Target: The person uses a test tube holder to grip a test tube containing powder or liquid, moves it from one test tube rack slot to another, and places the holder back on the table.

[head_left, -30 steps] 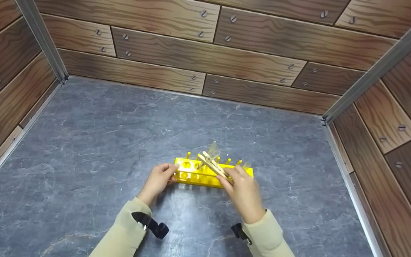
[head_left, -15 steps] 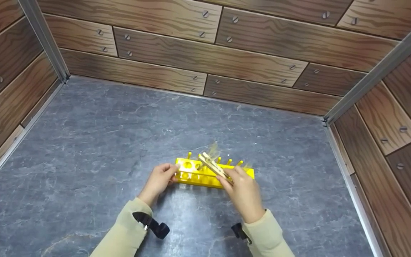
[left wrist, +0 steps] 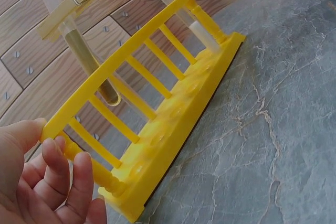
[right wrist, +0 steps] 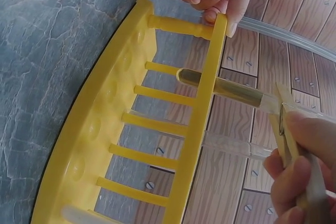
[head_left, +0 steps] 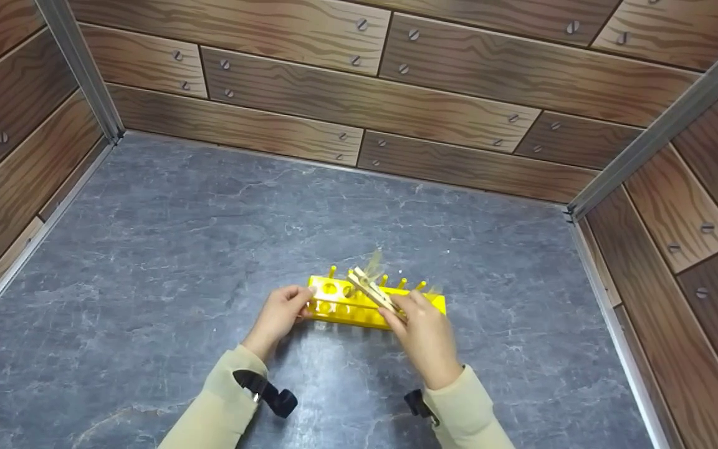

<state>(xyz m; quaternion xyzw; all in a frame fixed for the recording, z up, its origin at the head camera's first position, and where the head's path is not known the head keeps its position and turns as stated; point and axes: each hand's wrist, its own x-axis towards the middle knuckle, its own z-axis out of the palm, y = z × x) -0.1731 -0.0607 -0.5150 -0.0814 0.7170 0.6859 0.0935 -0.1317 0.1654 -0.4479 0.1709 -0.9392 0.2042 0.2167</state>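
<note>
My left hand [head_left: 281, 315] pinches the left end of the top bar of a yellow test tube rack [left wrist: 123, 51]. A wooden clamp [right wrist: 286, 129] is gripped by my right hand [head_left: 426, 337], its jaws around a test tube [left wrist: 79, 45] of yellowish-brown liquid. The tube passes through the top bar near the left end. Its rounded bottom hangs above the base in both wrist views. An empty-looking clear tube [right wrist: 236, 144] stands in the rack beside it. At the rack's far right end is a tube with white contents [left wrist: 202, 35].
The rack stands on a grey marbled surface [head_left: 209, 218]. Wood-patterned walls [head_left: 296, 81] enclose the back and both sides, with metal strips at the corners. Pegs [head_left: 421, 285] project along the rack's back side. A black strap sits on each sleeve.
</note>
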